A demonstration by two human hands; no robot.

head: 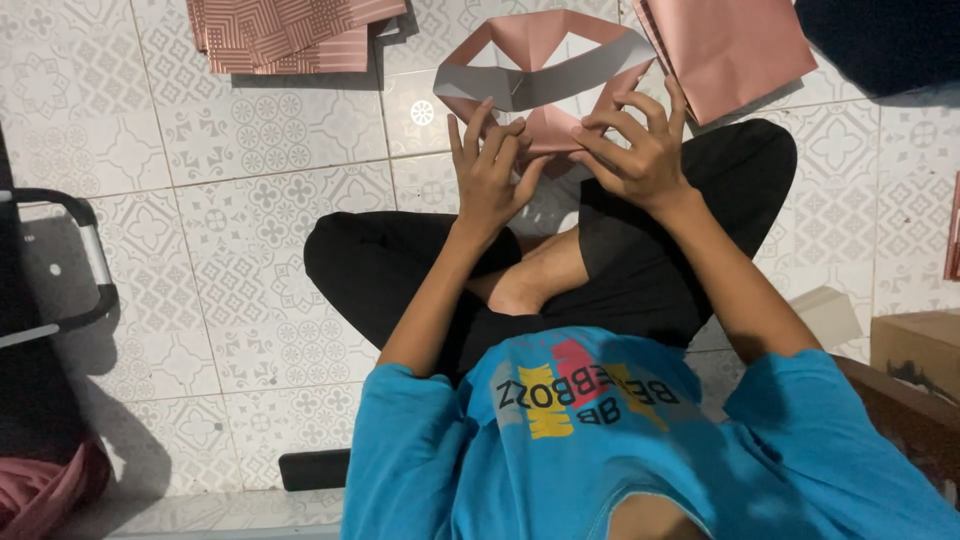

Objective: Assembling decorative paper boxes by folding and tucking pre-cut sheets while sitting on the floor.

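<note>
Both hands met at the near flap of a half-formed pink paper bag (535,60), which lay on the patterned tile floor (250,250) just beyond the person's crossed legs, its open mouth turned toward the camera so that the grey inside and the folded-in corners showed. The left hand (490,170) was spread, fingers extended and pointing away from the body, its fingertips laid flat on the near pink flap, apparently to keep the paper from sliding or springing open. The right hand (635,145) was arched, fingers bent like claws, the tips pressing on the same flap and on the right-hand corner fold; it pinched paper rather than closing into a fist. Both forearms ran forward from the blue shirt, elbows bent and held wide, wrists cocked slightly back. The bag sat low and close, within easy reach, which suited pressing down creases against the hard floor. Farther out, toward the floor's far edge, a stack of striped pink sheets (290,35) lay at the left and plain pink bags (730,50) at the right. A cardboard box (915,345) stood at the right edge.
</note>
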